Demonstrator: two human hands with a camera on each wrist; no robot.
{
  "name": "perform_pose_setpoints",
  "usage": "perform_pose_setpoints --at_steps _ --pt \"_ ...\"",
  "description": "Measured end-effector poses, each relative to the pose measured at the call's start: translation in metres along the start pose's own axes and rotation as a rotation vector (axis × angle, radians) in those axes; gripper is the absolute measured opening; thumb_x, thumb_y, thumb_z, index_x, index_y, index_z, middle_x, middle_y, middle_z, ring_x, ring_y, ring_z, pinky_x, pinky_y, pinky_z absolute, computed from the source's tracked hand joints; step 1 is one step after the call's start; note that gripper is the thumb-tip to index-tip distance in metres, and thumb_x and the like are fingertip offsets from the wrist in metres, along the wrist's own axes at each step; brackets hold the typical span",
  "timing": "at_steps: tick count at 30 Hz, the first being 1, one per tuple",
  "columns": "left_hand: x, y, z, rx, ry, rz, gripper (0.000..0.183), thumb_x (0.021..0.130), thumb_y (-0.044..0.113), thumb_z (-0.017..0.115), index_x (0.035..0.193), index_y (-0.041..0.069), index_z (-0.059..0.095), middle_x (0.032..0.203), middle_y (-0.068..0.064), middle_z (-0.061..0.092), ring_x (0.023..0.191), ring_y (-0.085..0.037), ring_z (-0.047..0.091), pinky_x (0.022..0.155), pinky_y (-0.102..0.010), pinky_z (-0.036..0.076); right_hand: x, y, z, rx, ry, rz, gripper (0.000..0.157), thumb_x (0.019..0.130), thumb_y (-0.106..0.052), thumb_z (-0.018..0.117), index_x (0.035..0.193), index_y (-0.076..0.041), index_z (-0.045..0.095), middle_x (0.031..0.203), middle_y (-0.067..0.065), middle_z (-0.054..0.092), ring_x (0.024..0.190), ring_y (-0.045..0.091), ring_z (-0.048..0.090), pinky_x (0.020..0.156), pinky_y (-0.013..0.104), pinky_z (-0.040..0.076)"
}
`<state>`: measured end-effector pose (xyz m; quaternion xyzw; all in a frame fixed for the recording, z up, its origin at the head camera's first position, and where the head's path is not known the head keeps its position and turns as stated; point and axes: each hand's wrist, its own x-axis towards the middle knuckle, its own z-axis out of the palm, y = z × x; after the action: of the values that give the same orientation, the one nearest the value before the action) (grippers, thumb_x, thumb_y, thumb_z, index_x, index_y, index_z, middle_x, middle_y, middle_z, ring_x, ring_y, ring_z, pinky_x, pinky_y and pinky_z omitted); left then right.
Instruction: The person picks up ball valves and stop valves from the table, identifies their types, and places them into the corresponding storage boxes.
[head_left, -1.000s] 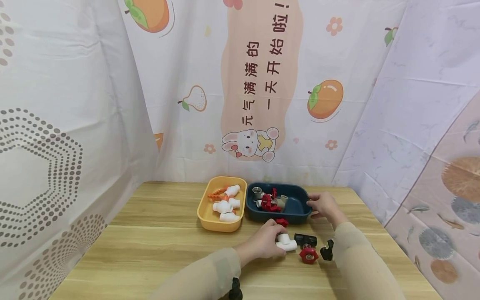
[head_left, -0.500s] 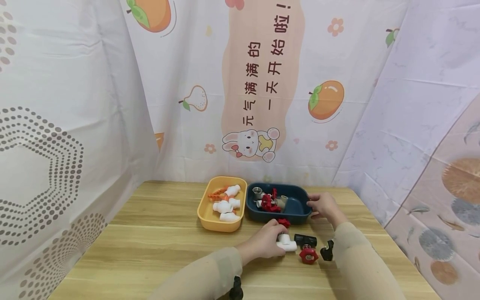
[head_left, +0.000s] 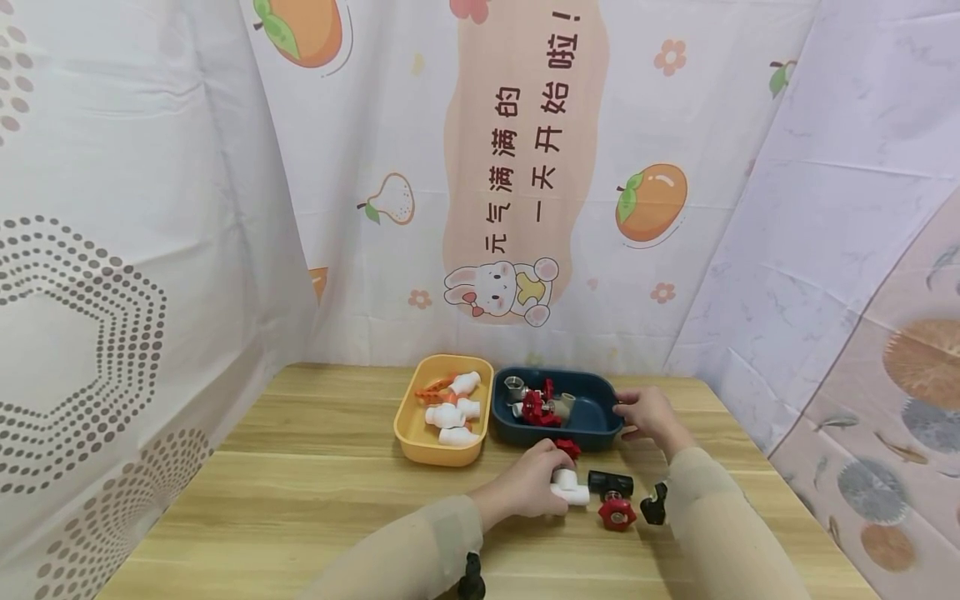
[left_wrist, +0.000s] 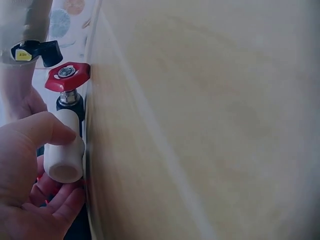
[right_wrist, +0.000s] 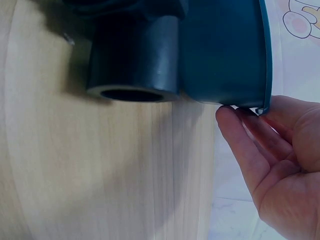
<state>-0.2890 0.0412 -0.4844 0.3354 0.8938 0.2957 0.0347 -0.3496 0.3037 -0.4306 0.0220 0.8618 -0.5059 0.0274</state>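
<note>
My left hand [head_left: 528,481] grips a white valve [head_left: 572,492] by its pipe body on the table, thumb over the top and fingers underneath in the left wrist view. That valve's red handwheel [head_left: 567,448] points toward the dark blue bin [head_left: 596,408]. Just right of it lies a black valve [head_left: 611,482] with a red handwheel [head_left: 617,514] facing me. My right hand [head_left: 647,412] holds the bin's right end, thumb at the rim and fingers against the outer wall in the right wrist view. Inside the bin sit several valves [head_left: 540,408] with red handwheels.
A yellow bin [head_left: 405,429] stands left of the blue one, holding several white valves [head_left: 446,415] with orange handles. Printed cloth [head_left: 360,275] hangs behind the wooden table [head_left: 330,467] and along both sides.
My left hand and the white valve have shifted very slightly to the left. The right hand keeps its hold on the blue bin.
</note>
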Motion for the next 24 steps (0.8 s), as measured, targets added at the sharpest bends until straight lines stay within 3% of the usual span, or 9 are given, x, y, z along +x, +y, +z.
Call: perform_pose_setpoints --at_steps 17,24 --pt "-0.003 0.002 -0.011 -0.035 0.000 0.045 0.042 0.074 0.024 0.092 0.109 0.022 0.069 0.102 0.014 0.050 0.088 -0.001 0.049 0.078 -0.017 0.047 -0.001 -0.002 0.000 0.004 -0.010 0.005 0.045 0.100 0.002 0.058 0.141 0.015 0.048 0.132 0.036 0.056 0.103 0.045 0.066 0.075 0.053 0.060" --pt "-0.001 0.002 -0.017 -0.060 0.040 0.078 0.043 0.071 0.024 0.092 0.107 0.024 0.069 0.101 0.015 0.051 0.090 -0.002 0.050 0.077 -0.016 0.047 -0.002 -0.002 0.000 -0.001 -0.004 0.004 0.044 0.100 0.002 0.058 0.140 0.015 0.050 0.128 0.035 0.060 0.100 0.044 0.067 0.074 0.052 0.061"
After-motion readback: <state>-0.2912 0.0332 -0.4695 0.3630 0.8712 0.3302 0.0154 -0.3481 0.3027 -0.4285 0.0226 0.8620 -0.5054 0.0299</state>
